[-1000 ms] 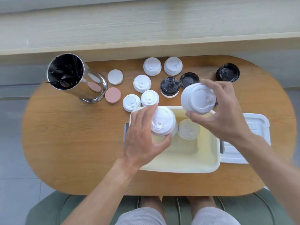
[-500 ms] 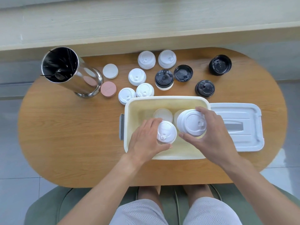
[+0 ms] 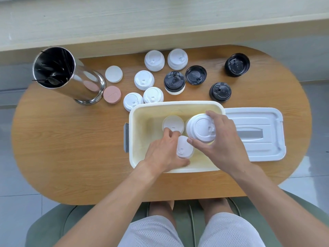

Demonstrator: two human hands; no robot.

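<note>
A cream plastic bin (image 3: 137,118) stands at the table's front centre. My left hand (image 3: 162,154) is inside it, holding a small white-lidded cup (image 3: 184,147) low in the bin. My right hand (image 3: 220,139) grips a larger white-lidded cup (image 3: 200,128) at the bin's right side, fingers round its lid. Another white-lidded cup (image 3: 171,123) stands in the bin behind my left hand. On the table behind the bin are several white-lidded cups (image 3: 154,60) and several black-lidded ones (image 3: 174,82).
The bin's white lid (image 3: 254,134) lies flat to the right of the bin. A tall steel canister (image 3: 58,72) holding utensils stands at the back left, with a white disc (image 3: 114,74) and a pink disc (image 3: 112,95) beside it. The wooden table (image 3: 62,148) is oval.
Both hands came down from above the bin into it, each carrying its cup. The left cup is now low in the bin; the right cup moved to the bin's right side.
</note>
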